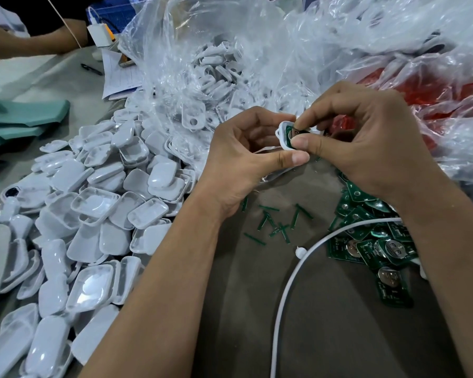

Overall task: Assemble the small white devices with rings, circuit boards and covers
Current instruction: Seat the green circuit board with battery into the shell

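White shell (282, 132) with a green board (290, 131) seated inside. I see glossy white covers (99, 208) piled on the grey table (325, 323), dark green circuit boards (377, 249) with silver coin cells, and green snapped strips (268, 225). Clear plastic bags (257, 50), one showing red parts (426, 96); white cable (287, 282); teal pieces (25, 115).

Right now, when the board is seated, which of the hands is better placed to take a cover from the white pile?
Probably left. The left hand is nearer the pile of white covers; the right hand pinches the board into the white shell.
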The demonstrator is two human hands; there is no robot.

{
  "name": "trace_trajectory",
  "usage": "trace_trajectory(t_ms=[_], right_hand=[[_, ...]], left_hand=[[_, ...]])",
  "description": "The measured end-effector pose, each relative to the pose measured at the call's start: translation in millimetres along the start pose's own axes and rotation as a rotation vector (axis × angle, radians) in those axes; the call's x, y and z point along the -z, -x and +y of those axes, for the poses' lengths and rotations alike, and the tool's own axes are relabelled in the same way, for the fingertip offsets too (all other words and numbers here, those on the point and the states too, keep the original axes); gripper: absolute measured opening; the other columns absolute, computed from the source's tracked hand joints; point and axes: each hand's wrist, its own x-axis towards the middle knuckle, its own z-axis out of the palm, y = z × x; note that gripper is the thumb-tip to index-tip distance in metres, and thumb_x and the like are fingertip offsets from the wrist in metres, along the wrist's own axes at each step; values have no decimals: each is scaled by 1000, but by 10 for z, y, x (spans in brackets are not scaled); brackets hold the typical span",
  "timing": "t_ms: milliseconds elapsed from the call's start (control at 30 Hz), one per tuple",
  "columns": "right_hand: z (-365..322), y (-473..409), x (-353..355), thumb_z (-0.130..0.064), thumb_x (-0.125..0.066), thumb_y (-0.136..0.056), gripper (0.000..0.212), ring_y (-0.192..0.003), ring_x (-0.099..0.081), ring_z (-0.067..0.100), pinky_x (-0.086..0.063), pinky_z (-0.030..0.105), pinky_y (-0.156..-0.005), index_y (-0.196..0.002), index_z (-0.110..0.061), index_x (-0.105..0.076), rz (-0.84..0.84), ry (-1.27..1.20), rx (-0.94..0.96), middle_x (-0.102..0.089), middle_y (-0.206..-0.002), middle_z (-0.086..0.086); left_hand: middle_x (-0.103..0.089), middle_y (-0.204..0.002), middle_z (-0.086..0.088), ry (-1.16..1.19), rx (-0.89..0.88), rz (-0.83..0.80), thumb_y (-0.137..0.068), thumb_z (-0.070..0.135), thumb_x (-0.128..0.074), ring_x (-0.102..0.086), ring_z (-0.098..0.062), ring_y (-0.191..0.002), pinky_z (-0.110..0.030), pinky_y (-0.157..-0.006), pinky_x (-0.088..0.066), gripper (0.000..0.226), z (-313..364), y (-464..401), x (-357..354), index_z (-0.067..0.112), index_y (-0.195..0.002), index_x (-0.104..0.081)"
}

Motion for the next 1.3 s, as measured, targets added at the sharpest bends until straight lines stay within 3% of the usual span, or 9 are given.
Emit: trace_trajectory(t_ms=[200,367,500,667,700,800,900,1067,1300], right_hand=[[23,-1,11,-21,-87,-82,15,-88,-67,18,-55,43,-75,-93,-15,-80,-24,-33,13,-72,-95,0],[43,-10,-13,-22,-88,-82,16,-82,-68,21,-58,43,-74,-93,-14,-80,31,-125,-12,-73,-91,-1],[29,-8,-63,-26,-86,-85,16,-77,-71,27,-59,49,-69,-92,-13,-80,147,-188,-24,-77,-87,0],[-9,-6,-45,-33,-74,-94,15,-69,-65,6,-49,16,-61,-99,-20,-78,152,-155,-2,-72,-84,-10],[-11,-11,-38,-32,-73,-96,14,-70,-65,6,-48,16,-62,-101,-20,-78,161,-141,7,-72,-84,-9],[-11,-11,-30,-22,-74,-96,9,-82,-66,15,-55,30,-70,-103,-19,-79,184,-55,36,-72,-91,1],[-13,-5,-23,-19,-79,-92,10,-81,-63,16,-54,38,-66,-102,-18,-80,187,-20,47,-69,-92,4],[-24,-5,-46,-24,-83,-86,14,-80,-60,12,-53,32,-60,-99,-26,-79,159,21,81,-66,-94,-3],[-27,-13,-38,-26,-87,-84,17,-77,-58,13,-46,22,-57,-99,-20,-81,160,90,102,-65,-94,-2]], left_hand=[[-76,-107,-19,20,-7,-17,-68,-4,-88,-73,-34,-103,-48,-93,-59,41,-31,1,3,4,-104,-70],[-76,-100,-13,156,26,-14,-71,0,-86,-73,-25,-93,-34,-81,-59,37,-36,-4,-41,10,-103,-72],[-73,-116,-17,335,95,-33,-86,7,-73,-71,-27,-106,-35,-87,-59,35,-50,-25,-105,9,-121,-69],[-74,-113,-12,509,198,-87,-90,25,-63,-75,-26,-96,-33,-89,-61,36,-28,-31,-108,8,-121,-68],[-75,-111,-13,541,211,-92,-92,26,-61,-75,-25,-94,-32,-86,-62,34,-22,-35,-102,6,-118,-69],[-74,-105,-16,602,260,-68,-94,29,-58,-74,-23,-88,-27,-76,-62,34,-11,-40,-99,3,-110,-72],[-74,-98,-13,621,302,-61,-93,32,-59,-72,-20,-81,-25,-71,-61,32,-1,-38,-93,6,-102,-76],[-72,-95,-9,651,363,-122,-95,33,-57,-68,-16,-76,-23,-68,-59,33,25,-21,-101,5,-109,-66],[-69,-93,-9,663,384,-189,-96,33,-54,-66,-15,-73,-24,-68,-59,34,58,8,-107,6,-114,-60]])
